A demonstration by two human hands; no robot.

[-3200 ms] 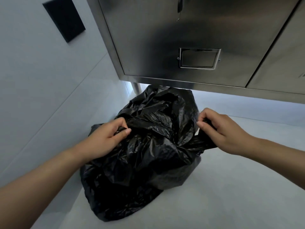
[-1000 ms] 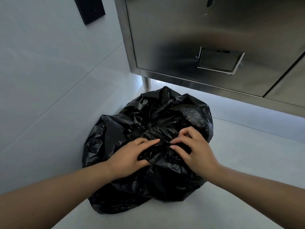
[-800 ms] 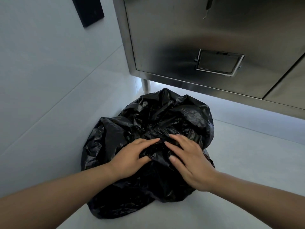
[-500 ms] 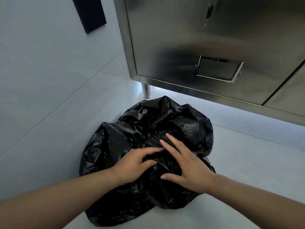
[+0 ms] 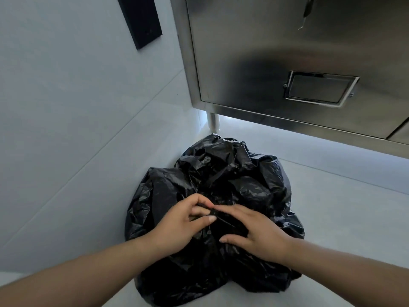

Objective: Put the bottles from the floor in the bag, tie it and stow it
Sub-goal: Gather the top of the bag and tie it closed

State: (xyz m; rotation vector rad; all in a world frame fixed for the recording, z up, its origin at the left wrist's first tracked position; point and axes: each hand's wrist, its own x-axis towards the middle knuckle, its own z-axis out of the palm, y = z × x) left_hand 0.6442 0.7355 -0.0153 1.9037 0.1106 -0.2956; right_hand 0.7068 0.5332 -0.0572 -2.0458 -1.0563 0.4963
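**Both hands at the gathered top of the bag**

We begin at the grip. Our left hand (image 5: 177, 224) sits just left of the frame's center, its thumb and forefinger pinched on a fold of black plastic at the top of the bag (image 5: 221, 173). Our right hand (image 5: 256, 231) lies immediately to the right of it, fingers extended and spread flat on the plastic, thumb angled toward the lower center; it presses on the bag and clasps nothing. The fingertips of the two hands meet over the same fold. Both forearms enter from the lower corners of the frame.

The bag is black, crumpled and bulging, and rests on the pale floor (image 5: 343, 218) across the center and lower center of the frame. Its contents are hidden by the plastic. Its left side lies close against the light wall (image 5: 66, 129) that fills the left of the frame.

A stainless-steel cabinet (image 5: 265, 52) occupies the upper right, with a recessed rectangular handle (image 5: 321, 89) on its door. One round leg (image 5: 213, 120) shows below its left corner, just behind the bag. A dark rectangular panel (image 5: 141, 21) is mounted on the wall at upper left.
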